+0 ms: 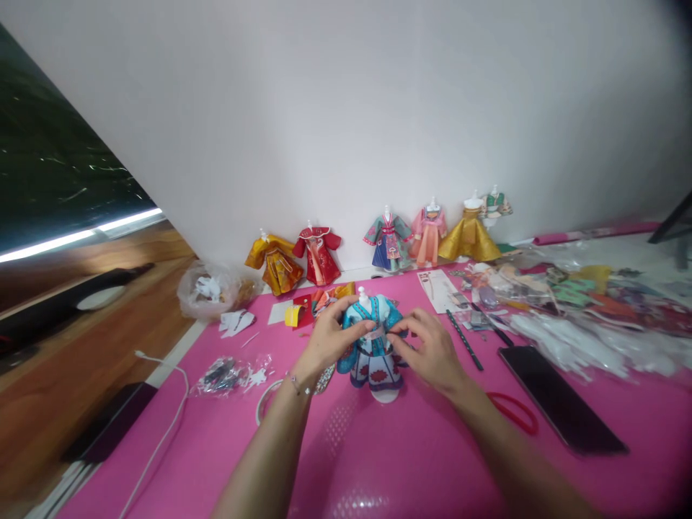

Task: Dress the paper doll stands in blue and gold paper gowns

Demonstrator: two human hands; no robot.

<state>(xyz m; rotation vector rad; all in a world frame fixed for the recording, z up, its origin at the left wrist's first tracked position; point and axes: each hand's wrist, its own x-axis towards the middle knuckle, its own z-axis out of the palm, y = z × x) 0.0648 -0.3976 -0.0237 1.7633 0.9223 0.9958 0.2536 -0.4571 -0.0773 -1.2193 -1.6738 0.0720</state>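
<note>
A small doll dress [377, 369], blue and white with red patterns, stands upright on a white mannequin stand [385, 396] in front of me. My left hand [329, 344] is closed around the dress's left side, its thumb lying across the chest. From the other side my right hand [432, 353] pinches at the waist, thumb and fingertips together by the blue sleeve. A pale strip [374, 334] shows at the waist between the two hands. Whether the right fingertips hold that strip or the dress cloth is too small to make out.
Several dressed mannequins, among them a red dress [320, 252] and a gold dress [471, 241], line the white wall. Right of me lie a black phone [562, 400], red-handled scissors [513, 413], a dark pen [463, 339] and bagged fabric pieces [573, 346]. A white cable [171, 425] runs at left.
</note>
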